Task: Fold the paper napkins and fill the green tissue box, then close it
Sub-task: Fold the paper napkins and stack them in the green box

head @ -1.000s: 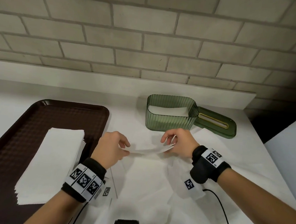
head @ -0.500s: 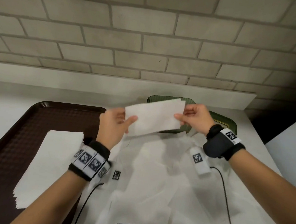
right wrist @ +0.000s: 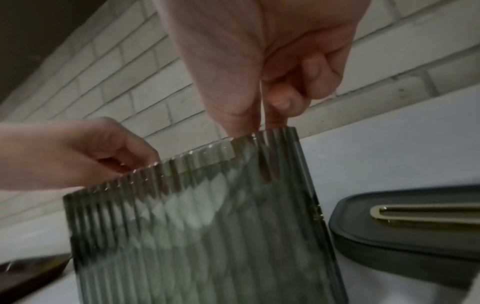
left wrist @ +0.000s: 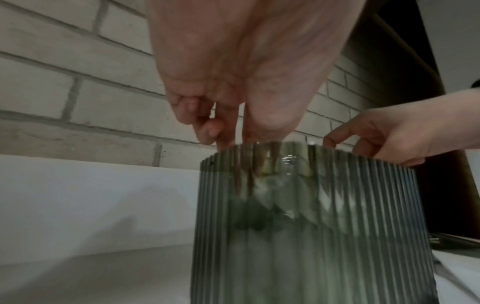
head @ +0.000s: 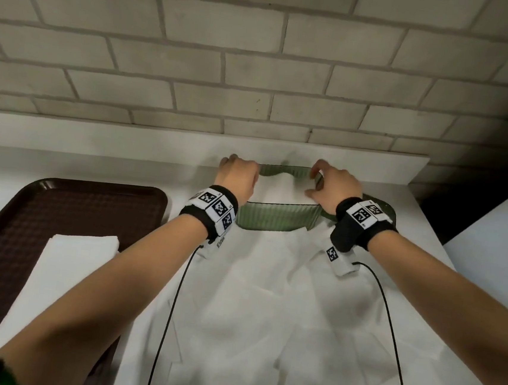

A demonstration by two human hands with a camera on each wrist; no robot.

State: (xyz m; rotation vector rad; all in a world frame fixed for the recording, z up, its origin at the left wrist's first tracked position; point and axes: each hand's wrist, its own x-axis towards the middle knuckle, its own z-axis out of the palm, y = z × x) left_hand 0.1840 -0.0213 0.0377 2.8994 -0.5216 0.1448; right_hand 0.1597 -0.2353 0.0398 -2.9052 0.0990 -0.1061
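Note:
The green ribbed tissue box (head: 275, 220) stands open at the back of the table. A folded white napkin (head: 281, 188) lies in its mouth, slanting down inside. My left hand (head: 239, 175) is over the box's left end; in the left wrist view its thumb and fingers (left wrist: 228, 139) dip past the rim and pinch the napkin's end. Over the right end, my right hand (head: 329, 185) pinches the other end, its thumb and a finger (right wrist: 249, 123) reaching below the rim. The napkin (right wrist: 192, 209) shows pale through the ribbed wall. The box's dark green lid (right wrist: 402, 232) lies flat just right of the box.
A brown tray (head: 43, 203) at the left carries a stack of unfolded white napkins (head: 62, 270). A crumpled white sheet (head: 267, 302) covers the table in front of the box. A white ledge (head: 96, 137) and a brick wall stand close behind. Wrist cables trail towards me.
Both hands lifted the folded napkin off the table, carried it away from me and lowered it into the green box. My view has moved closer to the box.

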